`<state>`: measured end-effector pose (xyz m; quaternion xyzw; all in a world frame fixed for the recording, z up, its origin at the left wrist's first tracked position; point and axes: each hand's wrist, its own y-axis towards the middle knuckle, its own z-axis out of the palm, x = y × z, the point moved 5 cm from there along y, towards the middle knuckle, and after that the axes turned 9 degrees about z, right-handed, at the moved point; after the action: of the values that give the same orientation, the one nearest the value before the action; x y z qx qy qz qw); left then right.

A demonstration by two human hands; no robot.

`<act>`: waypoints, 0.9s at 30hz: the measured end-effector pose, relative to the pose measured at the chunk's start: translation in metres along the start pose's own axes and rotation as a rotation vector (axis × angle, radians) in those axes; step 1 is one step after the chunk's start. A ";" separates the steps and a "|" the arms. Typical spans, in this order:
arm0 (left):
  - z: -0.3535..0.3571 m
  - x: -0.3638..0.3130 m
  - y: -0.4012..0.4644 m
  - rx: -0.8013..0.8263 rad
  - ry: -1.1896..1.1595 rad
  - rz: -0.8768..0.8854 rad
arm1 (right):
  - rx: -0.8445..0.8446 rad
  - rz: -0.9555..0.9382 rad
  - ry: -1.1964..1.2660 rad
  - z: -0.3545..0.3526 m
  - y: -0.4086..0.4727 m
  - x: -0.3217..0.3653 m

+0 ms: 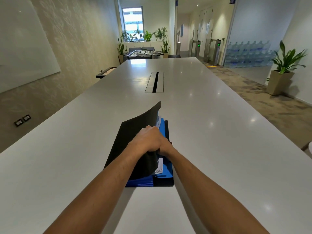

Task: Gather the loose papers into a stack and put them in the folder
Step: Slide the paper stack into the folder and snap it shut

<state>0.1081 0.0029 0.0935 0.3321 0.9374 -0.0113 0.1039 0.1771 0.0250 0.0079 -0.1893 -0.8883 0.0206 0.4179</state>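
A black folder (135, 130) with blue inner pockets (166, 171) lies on the white table (219, 132) right in front of me. Its black cover is bent up and over, half closed. My left hand (148, 139) grips the cover's right edge. White papers (159, 164) sit inside, their edges showing under the cover. My right hand (166, 147) is tucked under the cover on the papers; its fingers are hidden by my left hand and the cover.
A metal cable hatch (155, 82) is set into the table's middle, beyond the folder. A potted plant (283, 73) stands on the floor at the right. A whiteboard (22, 48) hangs on the left wall.
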 end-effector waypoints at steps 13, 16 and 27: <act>0.024 0.005 0.010 0.007 -0.078 0.059 | -0.137 0.005 -0.394 -0.049 -0.020 -0.012; 0.035 0.004 0.012 0.000 -0.069 0.089 | -0.270 -0.015 -0.349 -0.066 -0.027 -0.018; 0.069 -0.004 -0.006 -0.234 0.015 0.108 | -0.449 -0.043 -0.122 -0.053 -0.040 -0.063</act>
<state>0.1197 -0.0106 0.0267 0.3676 0.9139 0.1062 0.1355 0.2404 -0.0405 0.0039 -0.2567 -0.8981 -0.1751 0.3112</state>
